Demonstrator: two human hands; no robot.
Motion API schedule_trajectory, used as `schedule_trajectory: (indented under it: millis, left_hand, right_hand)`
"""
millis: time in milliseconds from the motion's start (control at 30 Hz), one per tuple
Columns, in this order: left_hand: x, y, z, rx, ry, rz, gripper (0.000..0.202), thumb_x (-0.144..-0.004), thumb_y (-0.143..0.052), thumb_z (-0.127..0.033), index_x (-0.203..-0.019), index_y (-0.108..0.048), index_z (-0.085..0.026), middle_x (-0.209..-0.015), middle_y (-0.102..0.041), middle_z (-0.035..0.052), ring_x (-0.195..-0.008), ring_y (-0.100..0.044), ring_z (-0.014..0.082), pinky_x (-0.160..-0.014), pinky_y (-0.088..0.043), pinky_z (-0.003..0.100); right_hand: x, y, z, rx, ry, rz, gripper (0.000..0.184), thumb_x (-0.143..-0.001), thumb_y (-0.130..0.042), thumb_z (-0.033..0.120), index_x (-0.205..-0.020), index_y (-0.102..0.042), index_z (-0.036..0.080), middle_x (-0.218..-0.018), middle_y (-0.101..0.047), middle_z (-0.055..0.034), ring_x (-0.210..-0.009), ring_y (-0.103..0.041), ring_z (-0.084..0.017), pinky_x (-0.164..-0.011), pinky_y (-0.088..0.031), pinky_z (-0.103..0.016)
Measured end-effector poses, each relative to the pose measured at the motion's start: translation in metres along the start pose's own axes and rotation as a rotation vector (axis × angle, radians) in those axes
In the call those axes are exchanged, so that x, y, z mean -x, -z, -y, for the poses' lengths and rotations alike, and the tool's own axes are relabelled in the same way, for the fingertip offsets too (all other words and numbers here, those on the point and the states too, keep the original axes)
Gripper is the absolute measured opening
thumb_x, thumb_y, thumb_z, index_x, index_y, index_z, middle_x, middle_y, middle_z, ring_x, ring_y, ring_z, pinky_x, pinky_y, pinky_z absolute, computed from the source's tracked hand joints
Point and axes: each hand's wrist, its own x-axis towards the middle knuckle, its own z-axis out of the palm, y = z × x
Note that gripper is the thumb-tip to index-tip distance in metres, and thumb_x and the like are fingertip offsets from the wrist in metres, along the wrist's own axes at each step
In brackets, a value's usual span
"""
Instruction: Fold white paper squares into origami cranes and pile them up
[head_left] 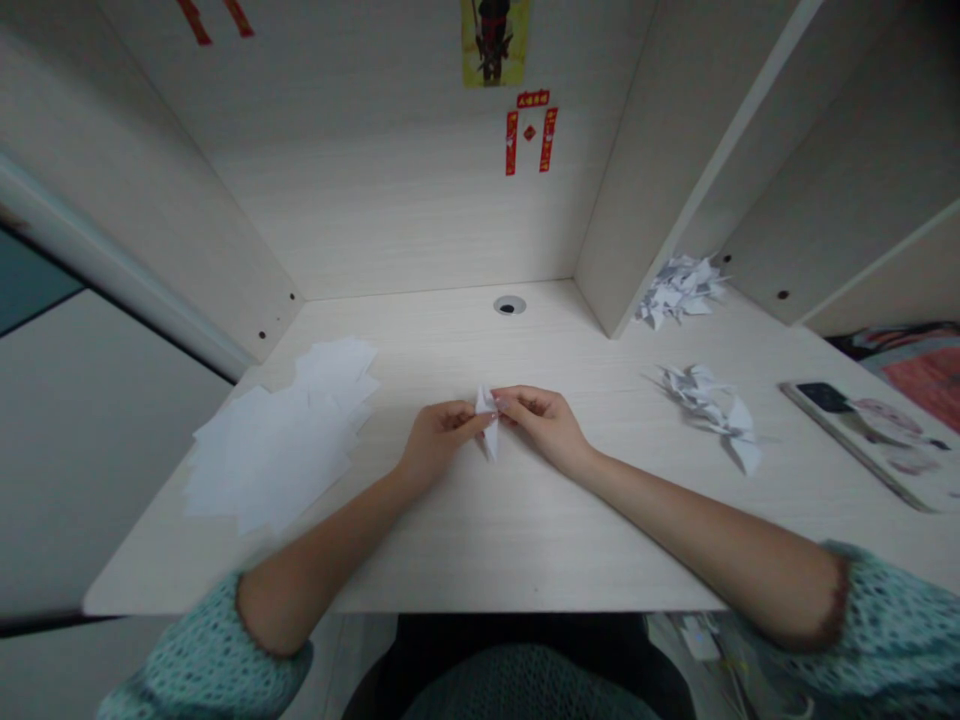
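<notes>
A small white folded paper, narrow and pointed at both ends, is held upright between my two hands over the middle of the desk. My left hand pinches it from the left, with the thumb across its front. From the right, my right hand grips its edge between thumb and fingertips. Fingers hide part of the folds. To the left lies a spread of overlapping white paper squares. On the right are several folded paper pieces in a loose row.
A heap of folded white papers sits behind the upright divider. At far right lies a phone in a decorated case. The desk has a round cable hole near the back panel, where red stickers are stuck.
</notes>
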Motion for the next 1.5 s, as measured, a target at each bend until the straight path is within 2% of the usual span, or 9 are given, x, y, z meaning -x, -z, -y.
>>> schedule_trajectory:
  millis: [67, 167, 300, 467, 700, 1100, 1267, 1433, 1500]
  left_hand:
    - [-0.001, 0.002, 0.000, 0.001, -0.010, -0.103, 0.032, -0.073, -0.065, -0.046, -0.063, -0.065, -0.016, -0.062, -0.062, 0.0006, -0.060, -0.053, 0.0123, -0.060, -0.039, 0.024]
    - [0.000, 0.004, -0.002, -0.010, 0.004, -0.158, 0.032, -0.073, -0.065, -0.046, -0.064, -0.066, -0.016, -0.061, -0.063, 0.0004, -0.059, -0.053, 0.0123, -0.059, -0.038, 0.024]
    - [0.002, 0.001, -0.004, -0.053, -0.017, -0.178, 0.031, -0.072, -0.067, -0.045, -0.059, -0.066, -0.016, -0.056, -0.058, -0.0018, -0.055, -0.048, 0.0108, -0.056, -0.035, 0.024]
    - [0.004, 0.000, -0.008, -0.074, -0.080, -0.208, 0.031, -0.071, -0.068, -0.042, -0.054, -0.064, -0.017, -0.054, -0.053, -0.0027, -0.055, -0.044, 0.0100, -0.055, -0.033, 0.024]
    - [0.004, -0.001, -0.007, -0.007, -0.042, -0.192, 0.034, -0.070, -0.068, -0.043, -0.051, -0.060, -0.016, -0.052, -0.050, -0.0037, -0.053, -0.041, 0.0093, -0.054, -0.031, 0.024]
    - [0.002, 0.003, -0.003, -0.010, -0.018, -0.234, 0.035, -0.070, -0.066, -0.049, -0.057, -0.063, -0.017, -0.055, -0.057, -0.0007, -0.055, -0.047, 0.0118, -0.054, -0.034, 0.025]
    - [0.002, 0.003, -0.003, 0.011, -0.016, -0.235, 0.035, -0.072, -0.065, -0.048, -0.056, -0.062, -0.017, -0.054, -0.055, -0.0017, -0.055, -0.046, 0.0111, -0.055, -0.034, 0.025]
    - [-0.001, 0.006, -0.001, 0.047, -0.025, -0.273, 0.036, -0.074, -0.063, -0.048, -0.058, -0.061, -0.016, -0.056, -0.052, -0.0026, -0.059, -0.044, 0.0110, -0.060, -0.034, 0.024]
    - [-0.002, 0.006, 0.000, 0.063, -0.025, -0.274, 0.036, -0.075, -0.062, -0.048, -0.058, -0.060, -0.016, -0.057, -0.052, -0.0028, -0.060, -0.044, 0.0110, -0.061, -0.034, 0.023]
  right_hand:
    - [0.001, 0.000, -0.002, 0.054, 0.002, 0.048, 0.027, -0.070, -0.071, 0.043, -0.083, -0.074, 0.020, -0.081, -0.072, -0.0040, -0.073, -0.063, -0.016, -0.067, -0.046, -0.027]
    - [0.003, -0.001, -0.004, 0.200, 0.013, 0.106, 0.029, -0.070, -0.070, 0.046, -0.073, -0.073, 0.018, -0.071, -0.070, -0.0034, -0.065, -0.060, -0.016, -0.061, -0.044, -0.027]
    - [0.003, 0.000, -0.008, 0.297, 0.032, 0.099, 0.035, -0.074, -0.065, 0.050, -0.068, -0.073, 0.017, -0.063, -0.066, -0.0030, -0.059, -0.055, -0.014, -0.057, -0.041, -0.026]
    - [0.002, 0.001, -0.011, 0.299, 0.043, 0.117, 0.035, -0.073, -0.066, 0.050, -0.065, -0.071, 0.016, -0.062, -0.064, -0.0031, -0.056, -0.052, -0.012, -0.055, -0.040, -0.026]
    - [0.003, 0.000, -0.008, 0.245, 0.039, 0.144, 0.035, -0.072, -0.066, 0.050, -0.065, -0.069, 0.016, -0.062, -0.063, -0.0027, -0.056, -0.051, -0.012, -0.052, -0.039, -0.025]
    - [0.007, -0.001, -0.008, 0.304, 0.021, 0.195, 0.036, -0.072, -0.066, 0.052, -0.066, -0.071, 0.017, -0.055, -0.058, 0.0006, -0.048, -0.041, -0.008, -0.045, -0.029, -0.023]
    - [0.005, 0.000, -0.007, 0.294, 0.003, 0.207, 0.034, -0.073, -0.066, 0.050, -0.069, -0.073, 0.017, -0.061, -0.065, -0.0024, -0.053, -0.049, -0.011, -0.051, -0.036, -0.025]
    - [0.002, 0.001, -0.006, 0.246, 0.073, 0.182, 0.037, -0.083, -0.055, 0.049, -0.069, -0.072, 0.018, -0.067, -0.069, -0.0036, -0.066, -0.058, -0.016, -0.064, -0.045, -0.029]
    - [0.001, 0.001, -0.007, 0.216, 0.076, 0.165, 0.034, -0.081, -0.056, 0.048, -0.073, -0.072, 0.018, -0.070, -0.070, -0.0033, -0.067, -0.059, -0.016, -0.065, -0.046, -0.029]
